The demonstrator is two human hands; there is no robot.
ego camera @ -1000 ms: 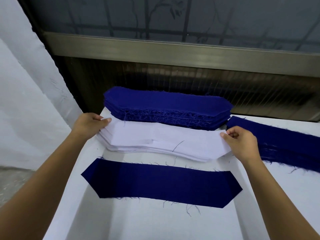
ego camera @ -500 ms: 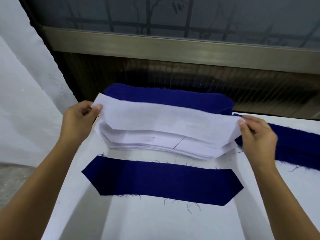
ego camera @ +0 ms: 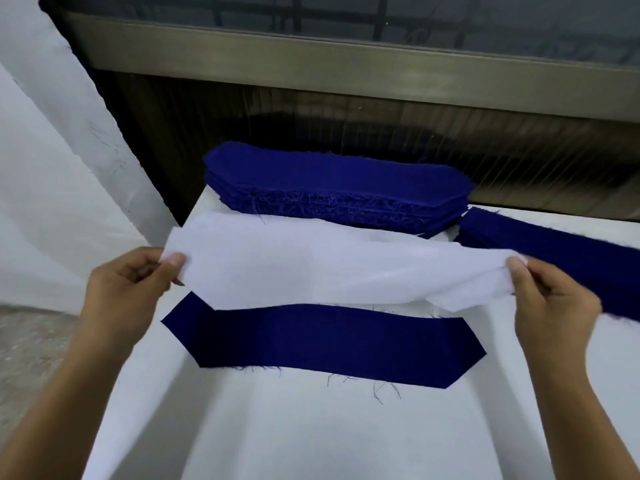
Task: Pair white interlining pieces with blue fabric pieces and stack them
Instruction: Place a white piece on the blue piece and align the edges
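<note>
Head view shows a white table (ego camera: 311, 438) with a big blue pile (ego camera: 332, 188) left to pair. One white piece (ego camera: 311, 268) hangs over one flat blue piece (ego camera: 329, 341), not yet down. Left hand (ego camera: 128, 289) and right hand (ego camera: 554, 299) pinch its ends.

White table (ego camera: 311, 441) with blue fabric piece (ego camera: 325, 344)
</note>
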